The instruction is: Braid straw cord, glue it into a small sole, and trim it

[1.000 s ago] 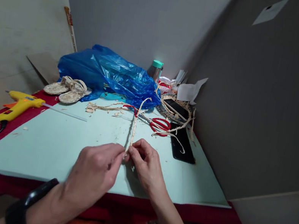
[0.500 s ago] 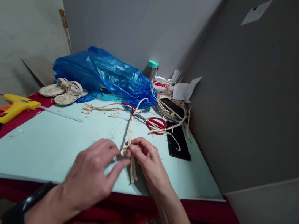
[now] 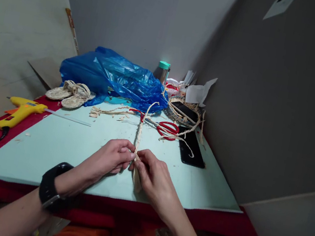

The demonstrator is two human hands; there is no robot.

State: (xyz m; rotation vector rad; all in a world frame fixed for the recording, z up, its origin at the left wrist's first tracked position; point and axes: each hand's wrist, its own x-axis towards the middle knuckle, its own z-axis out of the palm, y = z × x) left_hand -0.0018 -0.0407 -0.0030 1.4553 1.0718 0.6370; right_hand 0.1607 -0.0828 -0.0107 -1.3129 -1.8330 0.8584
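A pale braid of plant fibre (image 3: 139,134) runs toward me over the table's light green sheet, its far end curling up by the scissors. My left hand (image 3: 117,155) pinches the near end of the braid between thumb and fingers. Close against it, my right hand (image 3: 150,173) is closed on the same end, just below the left fingertips. Loose flat strands (image 3: 136,179) hang down from between the hands toward the table edge. Red-handled scissors (image 3: 167,130) lie beyond the hands, with thin braided cords crossing over them.
At the left sit a yellow glue gun (image 3: 21,112) and woven sandals (image 3: 72,94). A blue plastic bag (image 3: 110,75) fills the back. To the right are a black phone (image 3: 191,148), a woven basket (image 3: 173,114) and a bottle (image 3: 162,71). A grey wall (image 3: 284,108) borders the right side.
My left hand, apart from the braid with its thumb spread before, has moved in and closed on it. My right hand has turned slightly, staying on the braid's near end.
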